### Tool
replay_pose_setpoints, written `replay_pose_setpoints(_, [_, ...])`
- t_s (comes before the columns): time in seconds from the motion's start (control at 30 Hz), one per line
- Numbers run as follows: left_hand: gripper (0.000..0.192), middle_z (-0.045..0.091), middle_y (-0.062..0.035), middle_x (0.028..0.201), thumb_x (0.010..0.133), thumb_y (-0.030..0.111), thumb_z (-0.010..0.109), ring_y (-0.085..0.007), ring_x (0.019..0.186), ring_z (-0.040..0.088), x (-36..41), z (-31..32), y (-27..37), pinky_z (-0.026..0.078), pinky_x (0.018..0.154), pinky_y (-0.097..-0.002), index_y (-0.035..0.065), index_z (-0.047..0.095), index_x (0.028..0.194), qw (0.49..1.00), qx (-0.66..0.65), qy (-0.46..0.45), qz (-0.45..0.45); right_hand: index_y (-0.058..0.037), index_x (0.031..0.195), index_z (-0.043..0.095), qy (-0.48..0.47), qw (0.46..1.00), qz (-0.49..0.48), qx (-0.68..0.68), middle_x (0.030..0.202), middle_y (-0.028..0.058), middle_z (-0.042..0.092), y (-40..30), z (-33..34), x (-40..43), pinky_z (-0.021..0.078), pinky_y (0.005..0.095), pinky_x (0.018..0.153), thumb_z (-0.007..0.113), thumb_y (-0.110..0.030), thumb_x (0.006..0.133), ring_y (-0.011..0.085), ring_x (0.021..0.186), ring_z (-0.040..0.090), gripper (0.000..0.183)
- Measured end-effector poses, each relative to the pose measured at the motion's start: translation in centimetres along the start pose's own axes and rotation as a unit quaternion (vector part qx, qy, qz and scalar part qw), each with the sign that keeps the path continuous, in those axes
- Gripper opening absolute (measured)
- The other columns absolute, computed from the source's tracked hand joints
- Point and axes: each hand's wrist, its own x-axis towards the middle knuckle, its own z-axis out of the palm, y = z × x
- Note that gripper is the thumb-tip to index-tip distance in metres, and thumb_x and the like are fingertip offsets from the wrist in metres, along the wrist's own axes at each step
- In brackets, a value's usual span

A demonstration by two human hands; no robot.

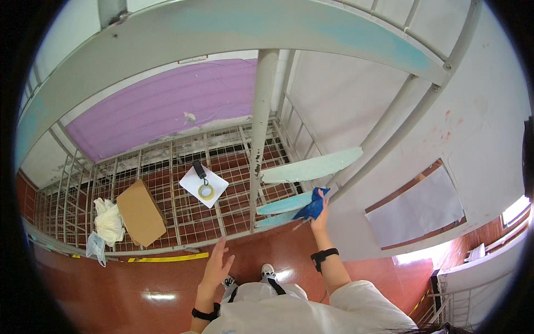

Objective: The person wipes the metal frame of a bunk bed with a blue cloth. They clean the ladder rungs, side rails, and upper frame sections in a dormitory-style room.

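A blue cloth is in my right hand, pressed against the right end of a pale blue ladder step on a metal bunk bed. Above that step is a pale green one, and another blue step lies just below. My left hand hangs in the air over the floor in front of the lower bunk, fingers apart, holding nothing. The grey bed post at the steps' left side has chipped paint.
On the wire-mesh lower bunk lie a cardboard box, a pale plastic bag, and white paper under a tape roll and a black object. The upper bunk's rail crosses overhead. A wall stands right.
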Motion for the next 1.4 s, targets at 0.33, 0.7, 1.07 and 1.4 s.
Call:
replay_pose_setpoints(0.33, [0.066,0.033,-0.0166,0.144,0.089,0.009,0.059,-0.0271,0.113,0.054,-0.5,-1.1,-0.8,0.045,0.092,-0.0347,0.0062,0.024,0.145,1.000,-0.012,-0.008,-0.007,-0.0037,0.132,0.044,0.098,0.995,0.015,-0.025,0.125,0.0205,0.052,-1.3,0.8,0.1,0.0309,0.0386,0.102,0.039,0.003,0.075,0.0365,0.116,0.045,0.058])
replay_pose_setpoints(0.7, [0.066,0.034,-0.0166,0.143,0.089,0.010,0.059,-0.0267,0.112,0.055,-1.8,-2.7,-1.9,0.045,0.090,-0.0343,0.0059,0.024,0.145,1.000,-0.014,0.023,0.000,-0.0023,0.125,0.048,0.079,0.990,0.113,-0.039,0.117,0.0233,0.051,-3.7,0.3,0.7,0.0357,0.0394,0.099,0.050,0.007,0.069,0.0395,0.112,0.047,0.057])
replay_pose_setpoints(1.07, [0.065,0.036,-0.0154,0.142,0.089,0.008,0.058,-0.0261,0.109,0.056,-2.5,-4.7,-1.8,0.045,0.088,-0.0336,0.0073,0.025,0.145,0.997,0.026,0.069,-0.011,-0.0090,0.137,0.037,0.062,0.993,0.099,-0.006,0.126,0.0202,0.052,-5.8,0.3,0.1,0.0349,0.0337,0.100,0.034,0.007,0.073,0.0366,0.119,0.048,0.066])
replay_pose_setpoints(1.4, [0.065,0.036,-0.0164,0.142,0.089,0.009,0.057,-0.0255,0.109,0.056,-3.9,-6.1,-2.1,0.046,0.088,-0.0345,0.0063,0.024,0.145,0.995,0.004,0.095,-0.014,-0.0206,0.139,0.035,0.046,0.995,0.069,-0.061,0.128,0.0154,0.053,-6.2,-1.2,1.7,0.0442,0.0414,0.091,0.043,0.004,0.076,0.0407,0.112,0.052,0.068])
